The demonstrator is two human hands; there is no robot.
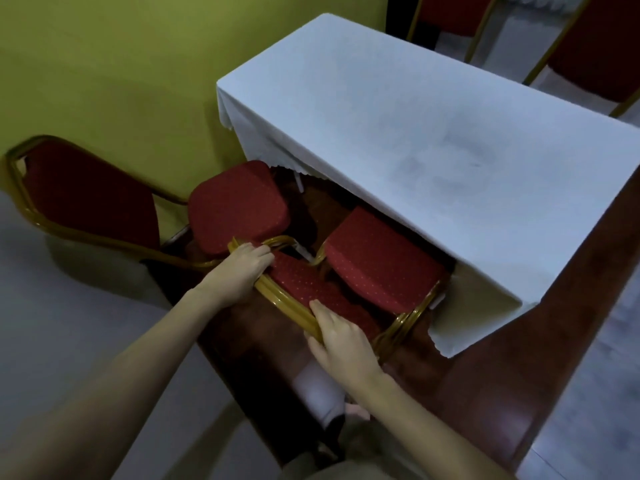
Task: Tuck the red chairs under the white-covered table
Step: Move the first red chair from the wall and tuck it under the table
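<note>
A red chair with a gold frame stands right below me, its dotted backrest (308,289) nearest and its seat (381,261) partly under the white-covered table (398,109). My left hand (242,268) grips the backrest's top left corner. My right hand (341,337) grips the gold rail at its right end. A second red chair stands to the left, angled, with its seat (239,206) just touching the cloth's hanging edge and its backrest (90,199) out toward the wall.
A green wall (121,64) runs close behind the left chair. More red chairs (595,46) stand beyond the table's far side. A dark red carpet (519,341) lies under the table, with grey floor (69,289) on both sides. My legs show at the bottom.
</note>
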